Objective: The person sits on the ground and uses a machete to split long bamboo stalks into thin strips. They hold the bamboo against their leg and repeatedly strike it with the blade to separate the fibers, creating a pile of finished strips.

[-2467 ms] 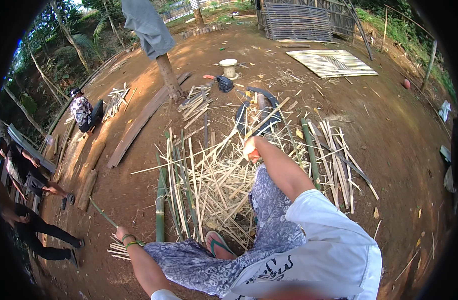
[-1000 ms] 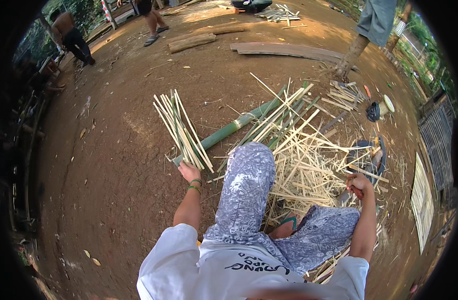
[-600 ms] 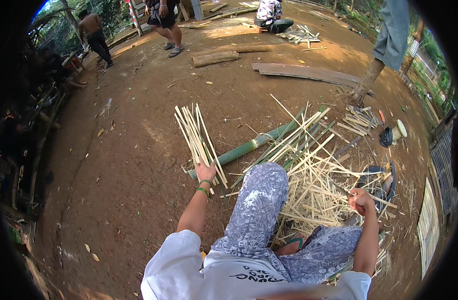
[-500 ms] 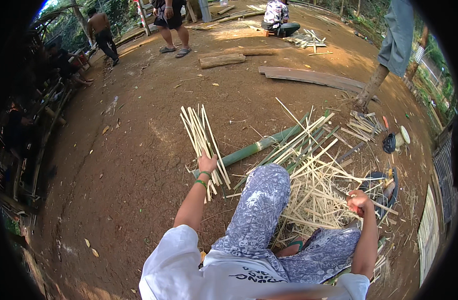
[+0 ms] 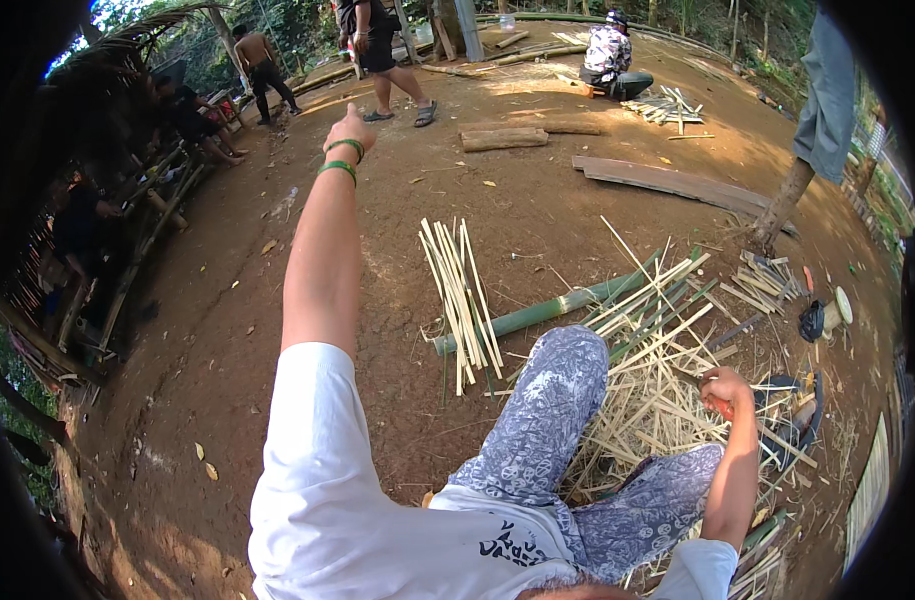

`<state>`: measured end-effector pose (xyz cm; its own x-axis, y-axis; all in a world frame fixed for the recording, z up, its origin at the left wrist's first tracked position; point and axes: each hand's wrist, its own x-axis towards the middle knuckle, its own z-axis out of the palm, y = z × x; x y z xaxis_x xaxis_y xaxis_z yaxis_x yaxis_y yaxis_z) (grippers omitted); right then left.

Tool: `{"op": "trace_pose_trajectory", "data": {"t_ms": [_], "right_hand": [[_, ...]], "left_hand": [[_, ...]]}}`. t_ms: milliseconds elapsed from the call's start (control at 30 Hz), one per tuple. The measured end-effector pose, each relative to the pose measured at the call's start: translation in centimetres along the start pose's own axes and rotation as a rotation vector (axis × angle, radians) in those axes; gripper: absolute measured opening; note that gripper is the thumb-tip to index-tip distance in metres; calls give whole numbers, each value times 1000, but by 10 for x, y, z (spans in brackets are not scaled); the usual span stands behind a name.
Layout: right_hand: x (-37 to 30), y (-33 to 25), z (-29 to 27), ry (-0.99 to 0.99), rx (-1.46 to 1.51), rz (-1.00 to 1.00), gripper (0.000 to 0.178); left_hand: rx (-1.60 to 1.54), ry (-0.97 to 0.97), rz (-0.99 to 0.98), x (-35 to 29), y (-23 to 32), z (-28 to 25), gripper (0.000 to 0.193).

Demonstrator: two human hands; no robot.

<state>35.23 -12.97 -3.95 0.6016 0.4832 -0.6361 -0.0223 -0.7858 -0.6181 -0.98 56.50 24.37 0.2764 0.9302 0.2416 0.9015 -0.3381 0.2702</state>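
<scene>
My left hand (image 5: 350, 132) is raised on a straight arm, one finger stretched out toward the far side and the others curled; I see nothing in it. Below it a loose bundle of pale split bamboo strips (image 5: 456, 295) lies across the near end of a green bamboo pole (image 5: 538, 314). At the right, my right hand (image 5: 726, 388) is closed around the red handle of a knife (image 5: 720, 405); its blade is hard to make out among the strips. It hovers over a tangled heap of bamboo strips and shavings (image 5: 638, 415) beside my bent leg.
A brown plank (image 5: 668, 184) and short logs (image 5: 505, 138) lie farther out. A post (image 5: 778, 210) with hanging grey cloth (image 5: 823, 100) stands at right, near short bamboo pieces (image 5: 763, 280). One person (image 5: 610, 55) sits far off, another (image 5: 388, 60) stands; others are at left.
My left hand has let go of the bamboo strips and swung up and away, a finger now extended. The strips stay on the pole. My right hand still grips the knife; the view has shifted left.
</scene>
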Motion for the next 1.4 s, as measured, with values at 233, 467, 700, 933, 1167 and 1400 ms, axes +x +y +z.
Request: {"op": "trace_pose_trajectory", "data": {"t_ms": [233,467,700,933,1167,1400], "right_hand": [[10,2,1,3,35,-54,62],[10,11,1,30,98,-45,70],[-4,11,2,81,44,-30,61],[5,31,-12,22,20,7,54],[8,27,-6,9,18,-38,51],[14,40,-13,8,3,-10,47]], "left_hand": [[100,29,-2,-8,14,-59,74],[119,-34,17,-7,18,-50,73],[50,-71,-7,2,15,-39,78],[70,-87,50,-23,33,-39,58],[147,-93,348,-71,54,4,65],[-86,-639,816,-288,103,109,80]]}}
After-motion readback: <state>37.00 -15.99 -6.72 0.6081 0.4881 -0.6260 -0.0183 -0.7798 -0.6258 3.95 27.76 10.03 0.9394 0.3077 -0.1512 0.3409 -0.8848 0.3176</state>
